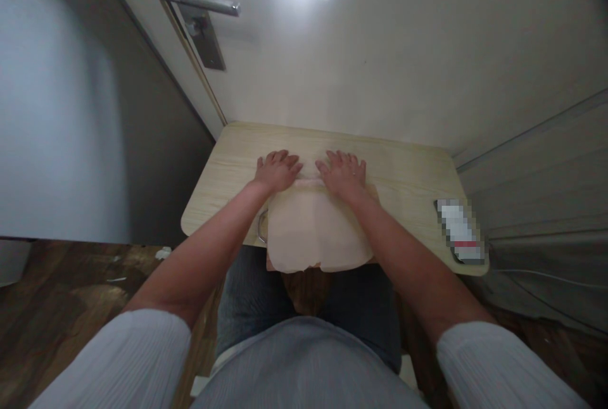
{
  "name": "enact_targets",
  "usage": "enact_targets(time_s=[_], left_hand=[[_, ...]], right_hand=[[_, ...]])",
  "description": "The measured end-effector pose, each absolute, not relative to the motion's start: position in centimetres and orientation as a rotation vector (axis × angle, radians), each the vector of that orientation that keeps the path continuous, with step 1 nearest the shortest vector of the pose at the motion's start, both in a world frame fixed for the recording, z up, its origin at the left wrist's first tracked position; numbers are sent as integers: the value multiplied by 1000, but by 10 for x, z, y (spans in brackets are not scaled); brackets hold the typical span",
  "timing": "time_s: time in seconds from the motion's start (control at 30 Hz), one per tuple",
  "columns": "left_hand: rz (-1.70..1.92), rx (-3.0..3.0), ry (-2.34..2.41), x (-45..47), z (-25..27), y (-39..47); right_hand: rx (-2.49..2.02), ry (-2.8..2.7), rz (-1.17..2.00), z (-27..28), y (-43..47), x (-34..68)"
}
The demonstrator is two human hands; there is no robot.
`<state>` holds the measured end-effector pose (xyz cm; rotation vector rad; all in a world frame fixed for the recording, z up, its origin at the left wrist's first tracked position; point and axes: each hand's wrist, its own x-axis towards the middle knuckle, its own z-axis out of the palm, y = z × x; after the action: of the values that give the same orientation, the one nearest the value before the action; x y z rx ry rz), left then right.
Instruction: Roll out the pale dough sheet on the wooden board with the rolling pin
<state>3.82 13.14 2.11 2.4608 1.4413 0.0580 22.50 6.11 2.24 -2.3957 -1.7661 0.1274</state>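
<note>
A pale peach, soft-looking sheet (316, 225) lies on a small wooden board (375, 194), its lower edge reaching past the table's front edge above my lap. I cannot tell what the sheet is made of. At its far left corner my left hand (279, 169) rests palm down, fingers spread forward. My right hand (342, 173) lies likewise at the far right corner, fingers apart. Between the hands the sheet's far edge shows as a slightly raised strip. A metal loop handle (262, 226) sticks out on the board's left side.
The light wood table (413, 171) stands against a pale door with a metal lever handle (199, 0). A phone (460, 230), its screen blurred out, lies near the table's right end. A grey panel (61, 111) rises at left, and a curtain (546, 200) hangs at right.
</note>
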Motion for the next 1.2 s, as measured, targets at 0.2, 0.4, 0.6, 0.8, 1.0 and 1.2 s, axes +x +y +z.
enact_targets(time_s=[0.2,0.4,0.6,0.8,1.0,1.2], left_hand=[[151,2520,1445,36,16,123],[319,2593,1471,30,17,91],[418,2669,1467,19,22,45],[383,2671,1419,3,19,-5],[298,2627,1455,5,22,-7],[261,2605,1485,21,30,35]], right_hand=[[-2364,-1794,56,18,51,223],[-2322,-1760,-85,8,24,216],[-2269,-1805,-90,8,-17,208],[-2204,-1836,-149,3,-73,196],[-2214,-1836,-125,1,-78,195],[-2270,-1796,-83,10,-33,201]])
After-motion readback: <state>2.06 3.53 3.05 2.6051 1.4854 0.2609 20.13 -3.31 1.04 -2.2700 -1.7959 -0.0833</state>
